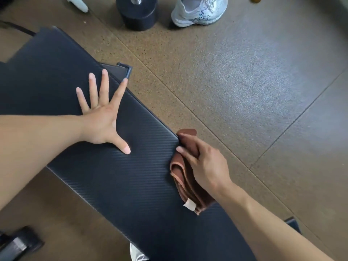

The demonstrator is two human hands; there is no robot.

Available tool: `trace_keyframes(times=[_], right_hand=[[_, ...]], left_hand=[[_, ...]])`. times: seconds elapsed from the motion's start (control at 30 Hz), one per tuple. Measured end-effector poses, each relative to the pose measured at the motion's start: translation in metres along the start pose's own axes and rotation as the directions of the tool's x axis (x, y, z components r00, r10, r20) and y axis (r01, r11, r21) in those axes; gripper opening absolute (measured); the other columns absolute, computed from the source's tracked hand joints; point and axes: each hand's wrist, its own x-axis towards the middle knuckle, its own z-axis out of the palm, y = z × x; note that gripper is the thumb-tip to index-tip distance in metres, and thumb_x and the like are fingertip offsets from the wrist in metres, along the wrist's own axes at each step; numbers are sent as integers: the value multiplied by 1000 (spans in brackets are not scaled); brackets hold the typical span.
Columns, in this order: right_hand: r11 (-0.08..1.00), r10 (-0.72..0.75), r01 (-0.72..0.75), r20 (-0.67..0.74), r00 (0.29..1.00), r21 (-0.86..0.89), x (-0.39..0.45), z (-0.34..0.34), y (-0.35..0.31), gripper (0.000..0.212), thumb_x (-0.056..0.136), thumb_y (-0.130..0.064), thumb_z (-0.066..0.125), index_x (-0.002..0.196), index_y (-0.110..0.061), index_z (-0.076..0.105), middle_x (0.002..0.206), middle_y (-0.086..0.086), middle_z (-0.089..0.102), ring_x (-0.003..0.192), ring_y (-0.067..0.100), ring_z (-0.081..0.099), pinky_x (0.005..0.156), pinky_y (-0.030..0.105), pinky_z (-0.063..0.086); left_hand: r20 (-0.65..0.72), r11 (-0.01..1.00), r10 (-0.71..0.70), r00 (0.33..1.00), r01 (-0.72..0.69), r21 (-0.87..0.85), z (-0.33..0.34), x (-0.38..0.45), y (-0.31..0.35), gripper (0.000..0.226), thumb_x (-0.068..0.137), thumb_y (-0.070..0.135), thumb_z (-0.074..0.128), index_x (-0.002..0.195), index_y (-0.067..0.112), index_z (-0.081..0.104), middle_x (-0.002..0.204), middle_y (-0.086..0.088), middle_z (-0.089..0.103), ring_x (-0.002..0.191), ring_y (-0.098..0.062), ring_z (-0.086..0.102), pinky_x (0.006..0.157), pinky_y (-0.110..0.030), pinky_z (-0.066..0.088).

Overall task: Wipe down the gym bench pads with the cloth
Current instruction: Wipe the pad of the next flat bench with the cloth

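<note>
A long black bench pad (120,178) with a ribbed texture runs diagonally from upper left to lower right. My left hand (102,117) lies flat on it with fingers spread wide. My right hand (205,164) grips a folded brown cloth (183,178) with a white tag, pressing it against the pad's right-hand edge. Part of the cloth hangs over the edge, and part is hidden under my fingers.
Speckled brown rubber floor (244,81) surrounds the bench. A black dumbbell (138,13) and another person's white sneaker (199,11) stand at the top. A bench frame foot (124,69) juts out beside the pad. Dark equipment (17,243) sits at lower left.
</note>
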Motion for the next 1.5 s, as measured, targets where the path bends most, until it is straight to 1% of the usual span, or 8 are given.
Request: trace_keyframes(times=[0.27, 0.47, 0.8, 0.97, 1.07, 1.2, 1.33, 1.5], right_hand=[[977, -173, 168, -32, 984, -132, 38, 17, -33, 51, 96, -72, 48, 145, -56, 46, 132, -10, 70, 122, 25, 64, 94, 38, 48], [993, -63, 48, -138, 988, -109, -45, -10, 51, 43, 93, -68, 57, 135, -55, 55, 121, -8, 74, 113, 24, 68, 96, 45, 54], [991, 101, -133, -490, 866, -30, -228, 12, 136, 32, 94, -59, 61, 120, -43, 70, 120, -14, 73, 114, 16, 66, 92, 23, 44], [699, -582, 509, 14, 813, -502, -278, 94, 116, 38, 101, -51, 58, 116, -20, 76, 113, -8, 75, 113, 13, 64, 103, 27, 48], [631, -542, 548, 194, 818, -549, -264, 114, 88, 48, 104, -55, 46, 137, -24, 63, 135, -8, 67, 129, 16, 57, 112, 42, 47], [356, -482, 704, 525, 701, -614, -208, 119, 39, 67, 106, -66, 28, 162, -29, 27, 163, -9, 31, 154, 25, 26, 130, 46, 9], [111, -529, 741, 591, 609, -663, -124, 154, -39, 64, 104, -51, 46, 162, -28, 31, 165, -2, 34, 154, 34, 23, 129, 51, 4], [205, -585, 591, 386, 713, -780, -104, 198, -86, 84, 91, -14, 54, 166, -18, 15, 172, 2, 15, 159, 32, 6, 128, 46, -6]], left_hand=[[-138, 999, -14, 990, 19, 35, 12, -8, 0, 177, 25, 71, 89, 142, 47, -41, 149, -2, -55, 137, -29, -50, 113, -59, -23], [-212, 982, 126, 969, -152, -109, 70, -53, 0, 118, 75, 39, 87, 158, 47, 5, 166, 11, -23, 151, -24, -29, 123, -51, -9], [-302, 931, 363, 882, -356, 81, 293, -170, 51, 96, 95, 49, 60, 161, 35, -8, 163, 3, -33, 149, -24, -34, 125, -46, -9], [-396, 928, 345, 851, -372, 11, 349, -196, 17, 100, 93, 20, 63, 160, 33, -11, 162, 4, -36, 149, -22, -34, 126, -47, -7], [-414, 955, 226, 882, -284, -85, 376, -206, -15, 104, 92, 15, 63, 159, 31, -16, 162, 2, -35, 150, -21, -31, 125, -43, -10], [-397, 959, 1, 918, -114, -259, 407, -222, -61, 96, 96, 24, 60, 160, 25, -12, 164, 0, -32, 151, -18, -28, 126, -40, -9], [-387, 949, -107, 916, -22, -315, 424, -228, -86, 99, 97, 28, 58, 158, 22, -20, 164, -3, -31, 152, -19, -25, 126, -40, -7], [-392, 917, -180, 902, 10, -399, 402, -225, -85, 95, 99, 21, 54, 157, 20, -21, 164, -3, -31, 153, -19, -24, 126, -40, -7]])
